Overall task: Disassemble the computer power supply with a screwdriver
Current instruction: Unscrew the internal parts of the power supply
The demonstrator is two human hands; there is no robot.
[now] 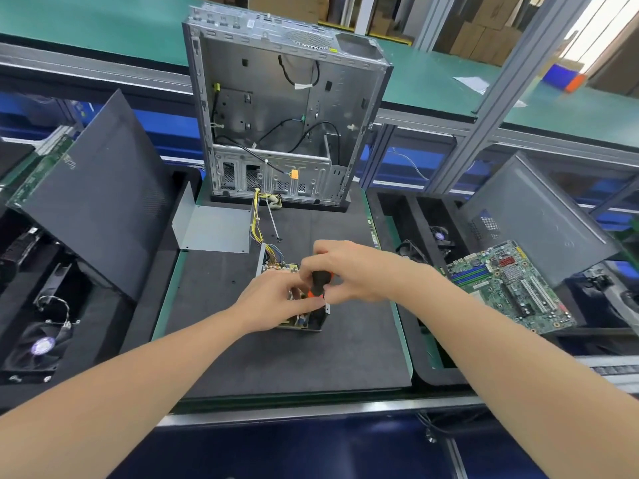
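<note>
No text could be read. White sticker (251, 23) on the far top edge of the computer case (242, 108): blurred. White tag (303, 86) on a cable inside the case: illegible. Purple hub label (43, 345) on the near-left fan: too small. Printing on the right motherboard (508, 285): unresolved.

1 view only: a wide-angle camera worn on the person's head, facing forward and tilted steeply down onto the desk (276, 361). It sits near, over the desk edge this side of the open computer case (287, 108), which stands upright at top centre. The left forearm (121, 392) and right forearm (518, 357) enter from the bottom corners, reaching toward the case.
</note>
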